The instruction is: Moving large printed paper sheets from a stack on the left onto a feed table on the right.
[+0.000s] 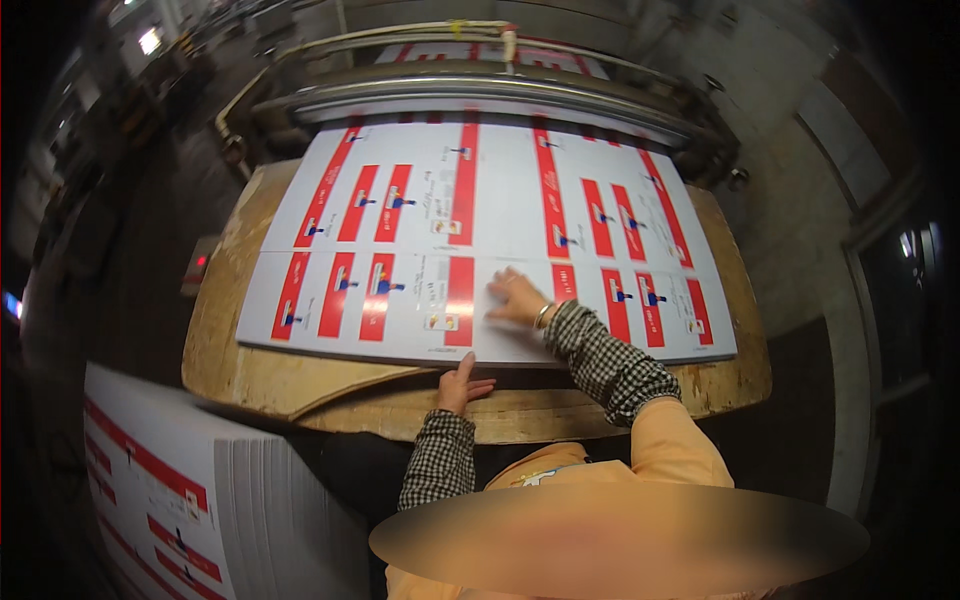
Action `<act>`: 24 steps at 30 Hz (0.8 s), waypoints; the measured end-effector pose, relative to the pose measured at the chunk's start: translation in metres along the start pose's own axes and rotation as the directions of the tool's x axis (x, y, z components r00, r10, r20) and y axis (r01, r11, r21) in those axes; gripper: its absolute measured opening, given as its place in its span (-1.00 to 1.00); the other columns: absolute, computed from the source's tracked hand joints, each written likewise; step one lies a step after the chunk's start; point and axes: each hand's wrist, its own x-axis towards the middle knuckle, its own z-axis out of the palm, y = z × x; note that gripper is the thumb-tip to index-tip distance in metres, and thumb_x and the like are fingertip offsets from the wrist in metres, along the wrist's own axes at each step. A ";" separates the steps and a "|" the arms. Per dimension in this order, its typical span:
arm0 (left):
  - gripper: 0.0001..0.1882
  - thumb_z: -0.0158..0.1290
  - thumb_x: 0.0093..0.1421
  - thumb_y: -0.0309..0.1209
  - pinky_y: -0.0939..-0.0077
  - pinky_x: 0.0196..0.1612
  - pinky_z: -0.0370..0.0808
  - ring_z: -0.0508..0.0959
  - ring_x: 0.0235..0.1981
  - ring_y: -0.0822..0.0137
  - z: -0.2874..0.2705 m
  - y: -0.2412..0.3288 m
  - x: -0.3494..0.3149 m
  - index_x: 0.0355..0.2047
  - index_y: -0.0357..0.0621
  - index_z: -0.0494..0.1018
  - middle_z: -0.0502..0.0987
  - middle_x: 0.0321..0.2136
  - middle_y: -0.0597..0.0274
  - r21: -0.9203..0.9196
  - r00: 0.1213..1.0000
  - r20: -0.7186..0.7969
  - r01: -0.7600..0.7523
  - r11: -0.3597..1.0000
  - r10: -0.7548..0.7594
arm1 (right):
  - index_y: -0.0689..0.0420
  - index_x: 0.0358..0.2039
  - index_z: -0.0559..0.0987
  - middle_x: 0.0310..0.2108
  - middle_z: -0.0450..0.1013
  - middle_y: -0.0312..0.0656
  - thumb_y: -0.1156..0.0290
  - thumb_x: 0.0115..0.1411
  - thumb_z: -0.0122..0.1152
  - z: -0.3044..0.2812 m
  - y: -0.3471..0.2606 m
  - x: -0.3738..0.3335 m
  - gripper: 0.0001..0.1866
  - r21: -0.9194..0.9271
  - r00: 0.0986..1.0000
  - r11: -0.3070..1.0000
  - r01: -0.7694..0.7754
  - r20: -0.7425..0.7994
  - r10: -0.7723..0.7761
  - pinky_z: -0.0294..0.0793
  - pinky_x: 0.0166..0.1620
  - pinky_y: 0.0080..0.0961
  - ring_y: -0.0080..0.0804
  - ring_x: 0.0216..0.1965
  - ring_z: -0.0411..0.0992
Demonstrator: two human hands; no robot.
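Left hand (461, 384) flat on wooden board (300, 385), right hand (518, 298) spread on printed sheets (430, 250)

Light falls brightest on the white printed sheets (480, 240) at the centre, while the surroundings sink into deep shadow. A small lamp (150, 40) glows at the upper left. The metal roller (480, 90) shows a pale sheen. Straight edges bow near the rim, and the corners are dark and blurred.
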 end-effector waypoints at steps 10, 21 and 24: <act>-0.61 -0.02 0.07 -0.32 0.23 -0.26 0.48 0.49 -0.28 0.15 -0.007 -0.012 -0.004 -0.18 -0.38 0.30 0.45 -0.31 0.03 -0.073 0.985 0.174 0.022 0.997 -0.009 | 0.20 -0.09 0.33 -0.05 0.26 0.03 0.28 -0.16 0.13 -0.029 -0.033 -0.050 -0.45 0.087 0.943 0.988 0.129 0.297 -0.149 0.27 -0.05 -0.27 -0.09 -0.03 0.24; -0.56 -0.14 0.13 -0.16 0.34 -0.28 0.47 0.50 -0.35 0.16 -0.002 -0.012 0.006 -0.12 -0.28 0.31 0.46 -0.31 0.02 -0.072 0.998 -0.050 0.044 0.996 -0.048 | 0.22 -0.32 0.50 -0.12 0.35 -0.02 0.40 -0.16 0.08 -0.035 -0.037 -0.068 -0.68 0.460 0.983 0.879 0.127 0.059 -0.174 0.28 0.00 -0.41 -0.17 -0.02 0.28; -0.58 -0.16 0.14 -0.19 0.37 -0.32 0.48 0.50 -0.35 0.17 -0.020 -0.018 0.014 -0.14 -0.29 0.31 0.47 -0.33 0.01 0.258 0.986 -0.032 -0.152 0.954 0.166 | 0.22 -0.36 0.52 -0.10 0.34 -0.04 0.37 -0.17 0.09 -0.013 -0.027 -0.067 -0.69 0.444 0.980 0.890 0.103 0.109 -0.168 0.27 0.00 -0.43 -0.17 -0.01 0.26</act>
